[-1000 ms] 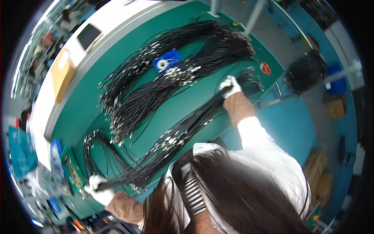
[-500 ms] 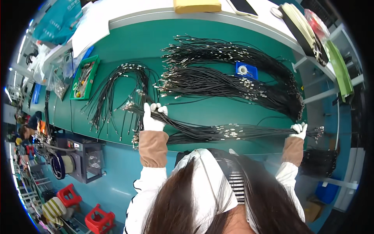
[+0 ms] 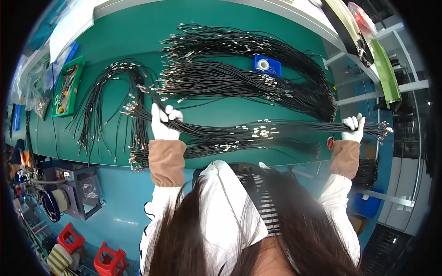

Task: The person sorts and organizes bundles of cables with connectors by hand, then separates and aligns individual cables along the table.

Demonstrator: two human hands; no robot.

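Observation:
A long bundle of thin black cables [image 3: 207,131] with metal ends and white tags stretches across the front of the green worktable. My left hand [image 3: 165,122], in a white glove, is closed around its left part, with the loose ends fanning out past it. At the far right my right hand [image 3: 353,129], also gloved, grips the other end, and the tips stick out beyond it. A second cable bundle [image 3: 216,149] lies on the table just nearer to me. Beyond my left hand, a bent bunch of cables [image 3: 110,76] rests in an arch.
Two thick cable piles [image 3: 221,78] [image 3: 248,39] lie at the back, beside a blue box [image 3: 275,67] holding a white roll. A green tray [image 3: 69,87] of small tools stands left. Red finger loops [image 3: 330,142] show near my right sleeve. Red stools [image 3: 109,260] stand on the floor.
The view has shifted, so the table sits further left and higher. My right hand has moved right and away from me, drawing the held bundle apart from the lower one. Red loops now show.

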